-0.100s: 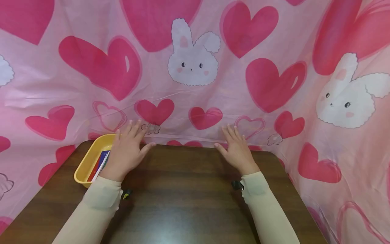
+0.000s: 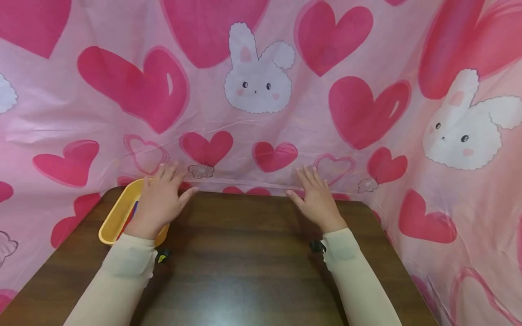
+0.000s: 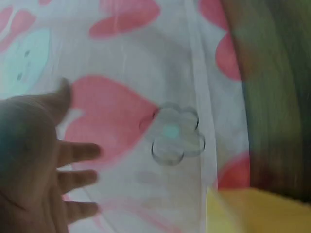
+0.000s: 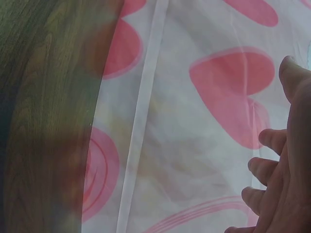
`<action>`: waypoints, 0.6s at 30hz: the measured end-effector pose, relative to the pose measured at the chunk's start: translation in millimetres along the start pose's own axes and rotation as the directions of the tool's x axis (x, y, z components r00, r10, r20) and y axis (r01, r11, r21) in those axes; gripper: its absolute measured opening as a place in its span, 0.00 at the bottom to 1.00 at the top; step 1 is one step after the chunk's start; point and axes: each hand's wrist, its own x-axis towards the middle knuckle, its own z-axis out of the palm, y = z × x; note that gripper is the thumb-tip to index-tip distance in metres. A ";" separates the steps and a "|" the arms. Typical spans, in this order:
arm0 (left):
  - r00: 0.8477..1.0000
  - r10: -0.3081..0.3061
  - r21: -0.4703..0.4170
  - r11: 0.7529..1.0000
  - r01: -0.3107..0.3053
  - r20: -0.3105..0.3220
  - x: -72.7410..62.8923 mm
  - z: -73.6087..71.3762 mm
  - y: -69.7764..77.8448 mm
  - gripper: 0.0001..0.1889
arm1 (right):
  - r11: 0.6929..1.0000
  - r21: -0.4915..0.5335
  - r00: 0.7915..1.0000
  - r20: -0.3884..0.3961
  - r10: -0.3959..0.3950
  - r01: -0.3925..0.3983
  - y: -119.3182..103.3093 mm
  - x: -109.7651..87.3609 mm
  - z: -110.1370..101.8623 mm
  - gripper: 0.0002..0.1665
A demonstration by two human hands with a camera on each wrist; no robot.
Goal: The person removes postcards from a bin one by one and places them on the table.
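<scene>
My left hand (image 2: 157, 206) is over the yellow basin (image 2: 107, 235) at the table's far left, fingers spread and straight, holding nothing. It hides much of the basin in the head view. Inside, slim red and blue items (image 2: 132, 213) show in part beside my wrist; their kind is hidden. In the left wrist view the basin's yellow rim (image 3: 252, 204) appears at the lower right, apart from the fingers. My right hand (image 2: 320, 203) reaches toward the table's far edge on the right, fingers extended and nothing in it.
The dark wooden table (image 2: 244, 253) stretches between and below my arms. A pink curtain (image 2: 261, 129) printed with hearts and rabbits hangs behind the far edge and along both sides. Each wrist wears a small dark device with a strap (image 2: 317, 246).
My left hand has shifted left, covering more of the basin's contents and uncovering its right rim. The right hand stays where it was.
</scene>
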 end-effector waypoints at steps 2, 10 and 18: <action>0.998 -0.044 0.001 0.999 0.044 0.038 0.5 -6.3 -14.6 0.46 | 1.000 0.001 1.000 0.000 -0.004 0.004 -0.5 0.5 0.3 0.56; 0.935 -0.271 -0.042 0.957 0.287 0.228 -9.6 -23.2 -80.2 0.55 | 1.000 -0.018 1.000 -0.003 -0.012 0.012 0.9 0.6 2.6 0.56; 0.820 -0.376 -0.134 0.872 0.471 0.432 -29.6 -43.7 -126.1 0.53 | 1.000 -0.014 1.000 -0.016 -0.020 0.020 -0.3 1.9 4.4 0.56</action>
